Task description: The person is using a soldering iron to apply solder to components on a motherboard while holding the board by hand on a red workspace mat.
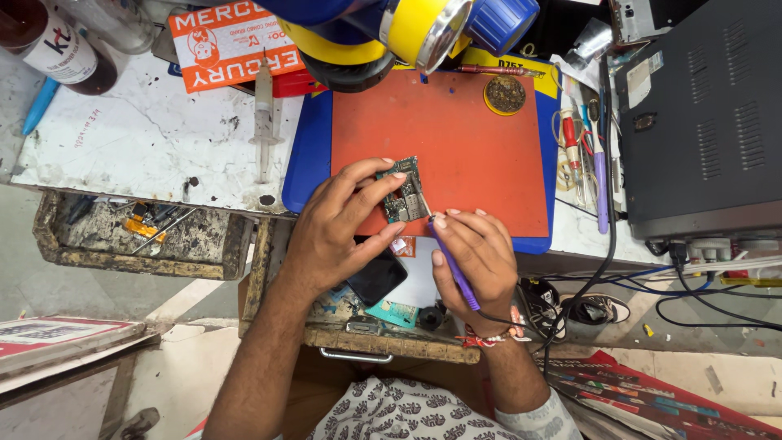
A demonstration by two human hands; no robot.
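The right hand (476, 253) grips a purple soldering iron (453, 265) like a pen, tip on the small circuit board (405, 191) that the left hand (338, 228) pinches on the orange mat (464, 138); soldering seems underway, and the next touch needs a steady tip.

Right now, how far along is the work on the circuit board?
Done: the bare circuit board lies on the orange mat. In hand: left hand steadies it; right hand puts a purple soldering iron to its edge. Left: phone lies apart below.

Bright, even light falls from above, with soft shadows under the hands on the orange mat (472, 138). Beyond the mat's far edge the blue-and-yellow lamp head (407, 33) looks blurred, perhaps too close, and lines bow near the corners.
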